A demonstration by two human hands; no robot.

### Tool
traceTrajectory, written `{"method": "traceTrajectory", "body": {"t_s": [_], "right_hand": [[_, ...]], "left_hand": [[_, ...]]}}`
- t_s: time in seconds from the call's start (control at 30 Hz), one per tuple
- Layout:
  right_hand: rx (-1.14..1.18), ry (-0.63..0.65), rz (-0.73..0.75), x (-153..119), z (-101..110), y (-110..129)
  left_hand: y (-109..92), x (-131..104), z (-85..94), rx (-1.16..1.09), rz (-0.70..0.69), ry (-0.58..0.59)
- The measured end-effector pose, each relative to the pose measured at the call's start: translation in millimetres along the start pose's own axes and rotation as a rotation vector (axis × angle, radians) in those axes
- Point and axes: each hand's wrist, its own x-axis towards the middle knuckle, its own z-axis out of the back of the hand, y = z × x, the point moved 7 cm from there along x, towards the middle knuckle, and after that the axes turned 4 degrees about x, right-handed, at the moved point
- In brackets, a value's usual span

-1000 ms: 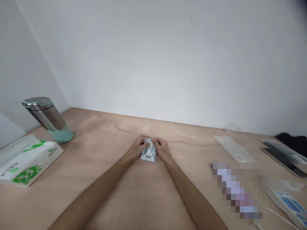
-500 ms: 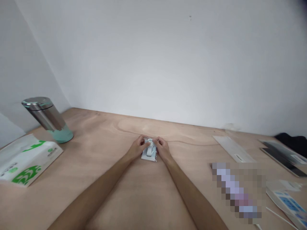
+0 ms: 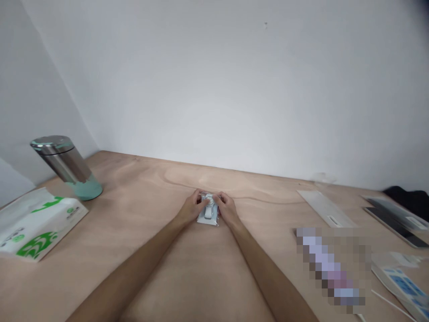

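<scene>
A small clear plastic bag (image 3: 203,221) lies in the middle of the wooden table, with a white item (image 3: 208,211) inside that has a round head and a strap-like lower part. My left hand (image 3: 192,207) grips the bag's left upper side, its thumb pressed near the round head. On the opposite side, my right hand (image 3: 227,208) pinches the bag, its thumb also beside the round head. Both sets of fingers curl behind the bag's top edge and are partly hidden. The item's exact kind is too small to tell.
To the left stand a steel and mint-green flask (image 3: 72,167) and a white-green tissue pack (image 3: 43,223). On the right lie a clear sleeve (image 3: 323,207), a dark phone-like slab (image 3: 395,226), a black cloth (image 3: 409,201), a pixelated object (image 3: 326,264) and a blue-printed packet (image 3: 404,284). A wall rises behind the table.
Both hands stay on the bag in nearly the same place. The right thumb has shifted very slightly; everything else looks unchanged.
</scene>
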Motion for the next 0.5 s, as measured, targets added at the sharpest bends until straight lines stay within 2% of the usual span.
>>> {"method": "traceTrajectory", "body": {"t_s": [0.5], "right_hand": [[-0.128, -0.033, 0.090, -3.2, 2.1, 8.1]], "left_hand": [[-3.8, -1.7, 3.1, 0.126, 0.006, -0.046]]}}
